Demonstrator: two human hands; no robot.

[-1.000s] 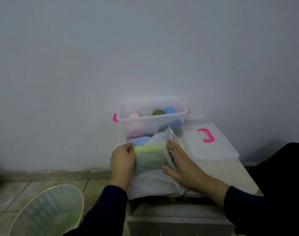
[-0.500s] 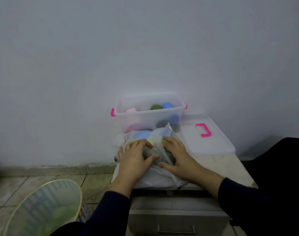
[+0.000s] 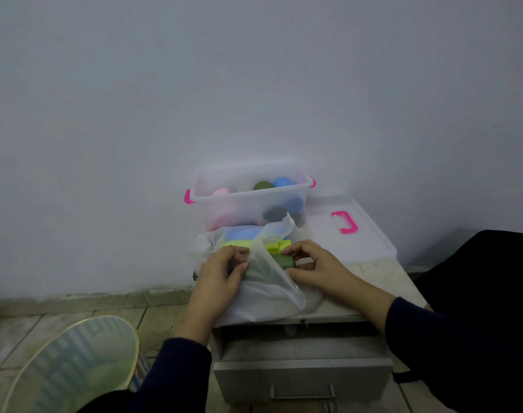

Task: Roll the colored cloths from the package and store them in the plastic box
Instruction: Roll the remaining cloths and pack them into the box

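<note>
**Two hands on a dark green cloth at the bag**

Closest to the person is a round basket (image 3: 72, 365), low on the left, on the tiled floor. Next to it stands a grey metal cabinet (image 3: 301, 380) with a drawer and a thin handle.

On top of the cabinet lies a see-through white bag (image 3: 266, 296). Both hands are at the bag. The left hand (image 3: 221, 278) has its fingers curled over the left end of a dark green cloth (image 3: 279, 262). The right hand (image 3: 316, 268) pinches the right end of it with bent fingers. The cloth looks like a short roll lying on its side. Its long way runs left to right, from one hand to the other. A flap of the bag covers the middle of it.

Just behind it in the bag lie a yellow-green cloth (image 3: 279, 245) and a light blue cloth (image 3: 243, 233).

Behind the bag, touching it, is the clear plastic box (image 3: 248, 198) with pink clips, against the wall. Inside are rolled cloths: pink on the left, dark green and blue on the right. They stand on end, round tops up.

To the right of the box lies its lid (image 3: 364, 242), flat, with a pink handle.
</note>
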